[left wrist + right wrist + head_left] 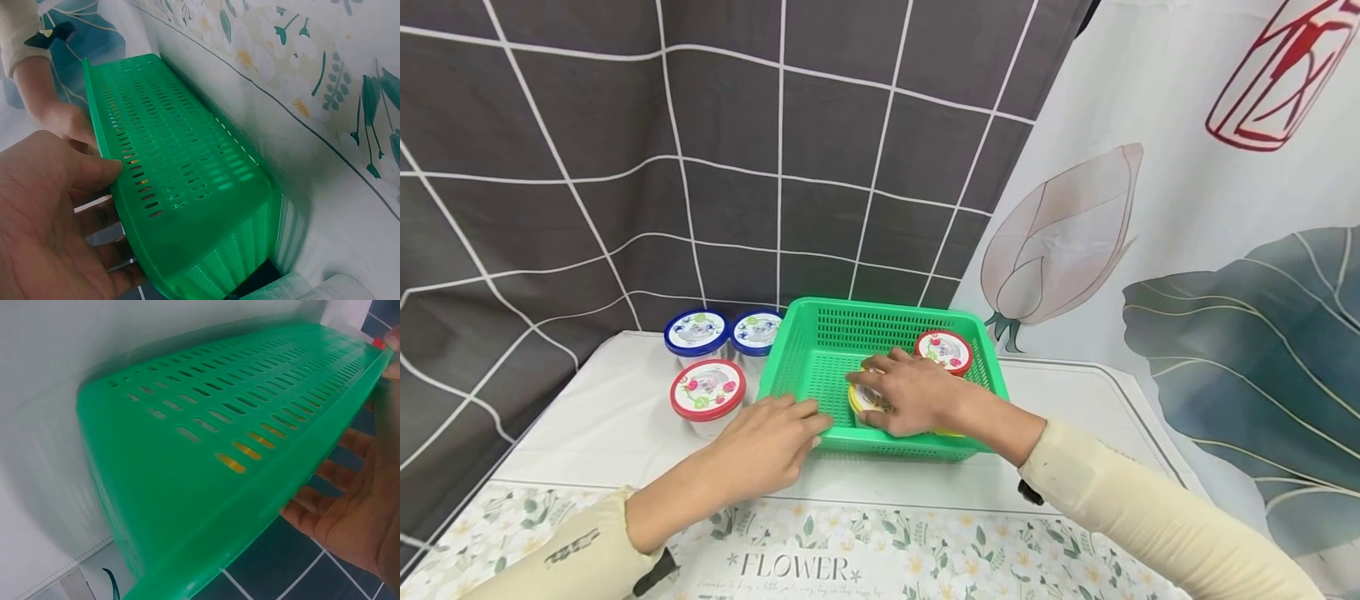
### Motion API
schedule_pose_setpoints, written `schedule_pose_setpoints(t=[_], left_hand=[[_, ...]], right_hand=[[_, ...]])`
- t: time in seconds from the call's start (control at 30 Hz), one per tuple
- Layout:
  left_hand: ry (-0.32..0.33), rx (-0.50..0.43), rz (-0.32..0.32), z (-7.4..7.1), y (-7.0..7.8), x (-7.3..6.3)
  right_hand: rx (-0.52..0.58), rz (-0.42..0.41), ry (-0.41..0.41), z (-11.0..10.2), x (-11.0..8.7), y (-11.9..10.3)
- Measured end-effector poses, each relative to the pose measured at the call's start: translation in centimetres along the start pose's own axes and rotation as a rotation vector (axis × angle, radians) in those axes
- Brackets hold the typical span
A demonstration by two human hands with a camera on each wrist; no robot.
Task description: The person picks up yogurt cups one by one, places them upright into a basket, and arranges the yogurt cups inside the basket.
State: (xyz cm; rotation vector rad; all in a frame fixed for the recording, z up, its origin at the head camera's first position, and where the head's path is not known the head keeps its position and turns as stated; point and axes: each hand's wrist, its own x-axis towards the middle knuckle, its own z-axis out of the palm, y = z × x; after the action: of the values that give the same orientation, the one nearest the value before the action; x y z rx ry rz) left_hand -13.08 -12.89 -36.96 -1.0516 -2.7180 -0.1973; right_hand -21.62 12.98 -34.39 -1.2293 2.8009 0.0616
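A green plastic basket [816, 437] with slotted walls stands on the table. My left hand [775, 443] grips its near left rim, the thumb outside and the fingers over the edge, as the left wrist view shows on the basket [206, 231]. Inside the basket, my right hand [913, 395] grips a yellow-lidded tub [859, 403] from above, its fingers spread around the lid. Behind that hand sits a red-lidded tub [953, 346] with a fruit print. Part of another yellow lid [950, 432] shows under the right wrist. The basket wall [156, 469] hides the tubs in the right wrist view.
Left of the basket stand two blue-lidded tubs [697, 331] and a red-lidded tub [708, 390]. A dark checked curtain [722, 125] hangs close behind the basket. A floral cloth [880, 542] covers the table's near side.
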Motion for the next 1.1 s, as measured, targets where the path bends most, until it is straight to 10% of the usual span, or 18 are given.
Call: schedule_pose_setpoints(t=[1.1], left_hand=[[-0.084, -0.179, -0.113, 0.50, -0.52, -0.06]], right_hand=[[0.052, 0.037, -0.011, 0.46, -0.77, 0.18]])
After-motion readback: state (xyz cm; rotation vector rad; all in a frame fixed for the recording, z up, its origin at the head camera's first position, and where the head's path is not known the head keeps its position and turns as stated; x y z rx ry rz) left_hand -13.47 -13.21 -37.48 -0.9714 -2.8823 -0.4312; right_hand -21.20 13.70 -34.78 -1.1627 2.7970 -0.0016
